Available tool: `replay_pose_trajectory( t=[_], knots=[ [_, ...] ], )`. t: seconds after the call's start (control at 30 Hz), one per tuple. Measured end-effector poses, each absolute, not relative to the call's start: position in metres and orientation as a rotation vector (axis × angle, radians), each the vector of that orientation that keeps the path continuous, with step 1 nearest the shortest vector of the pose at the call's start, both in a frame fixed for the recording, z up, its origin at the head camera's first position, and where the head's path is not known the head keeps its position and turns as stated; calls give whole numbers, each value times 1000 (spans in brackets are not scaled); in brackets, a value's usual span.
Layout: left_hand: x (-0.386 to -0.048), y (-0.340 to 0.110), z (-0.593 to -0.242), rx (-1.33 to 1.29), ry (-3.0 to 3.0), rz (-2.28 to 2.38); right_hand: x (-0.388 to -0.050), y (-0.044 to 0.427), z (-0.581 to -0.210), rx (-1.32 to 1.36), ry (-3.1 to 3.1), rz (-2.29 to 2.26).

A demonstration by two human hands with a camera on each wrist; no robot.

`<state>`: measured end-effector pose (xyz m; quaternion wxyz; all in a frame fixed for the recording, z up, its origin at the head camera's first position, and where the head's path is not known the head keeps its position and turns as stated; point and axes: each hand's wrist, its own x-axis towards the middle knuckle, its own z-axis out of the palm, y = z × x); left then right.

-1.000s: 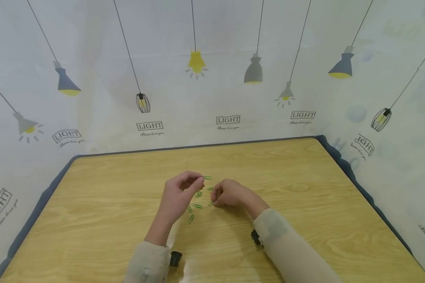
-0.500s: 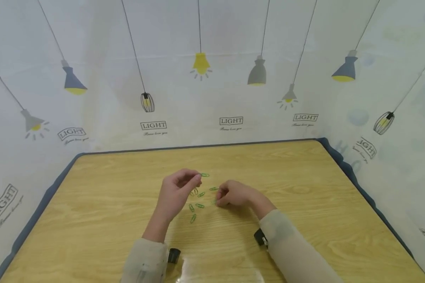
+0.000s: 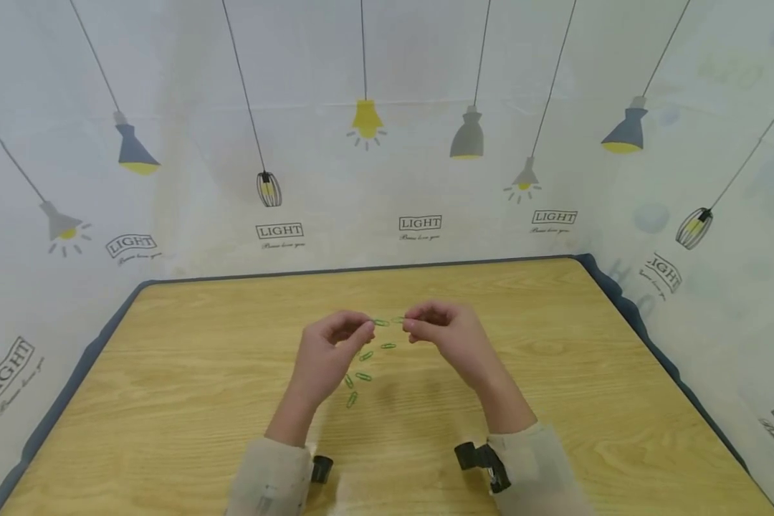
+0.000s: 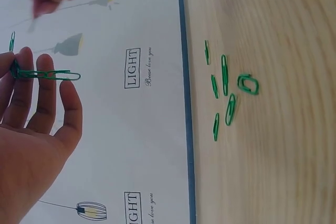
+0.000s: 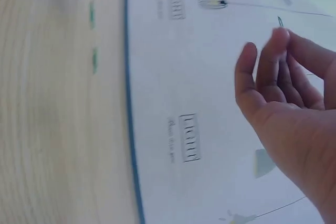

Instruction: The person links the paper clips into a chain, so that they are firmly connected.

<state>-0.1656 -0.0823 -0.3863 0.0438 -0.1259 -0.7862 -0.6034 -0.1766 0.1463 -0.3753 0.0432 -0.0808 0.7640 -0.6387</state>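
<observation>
My left hand (image 3: 325,355) pinches a green paper clip (image 3: 381,322) between thumb and forefinger, above the table. In the left wrist view a short chain of linked paper clips (image 4: 58,75) runs from that pinch across the other fingers. At about the same height, my right hand (image 3: 451,337) pinches a single green paper clip (image 5: 280,21) by one end. The two clip tips point at each other with a small gap between. Several loose green paper clips (image 3: 363,376) lie on the table below the hands, some partly hidden by the left hand.
The wood-grain table (image 3: 200,387) ends at a dark blue edging (image 3: 284,274) against a pale wall sheet printed with lamps. A black wrist-camera mount (image 3: 321,469) sits at the left cuff, and another mount (image 3: 484,459) at the right cuff.
My right hand has risen from the tabletop with a paper clip in its pinch and come up beside the left hand's clip. The left hand has stayed nearly still.
</observation>
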Motion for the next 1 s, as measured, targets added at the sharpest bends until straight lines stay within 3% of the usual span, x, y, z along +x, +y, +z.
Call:
replay_pose_trajectory(
  t=[0.33,0.63,1.0],
  knots=[
    [-159,-77,-382,-505,-2305,-1700,-141,117,-355,-350,2497,-2138],
    [-164,-76,-380,-603,-2201,-1619,-142,115,-347,-245,2573,-2121],
    [-161,-79,-376,-548,-2238,-1756,-148,113,-348,-398,2518,-2100]
  ],
)
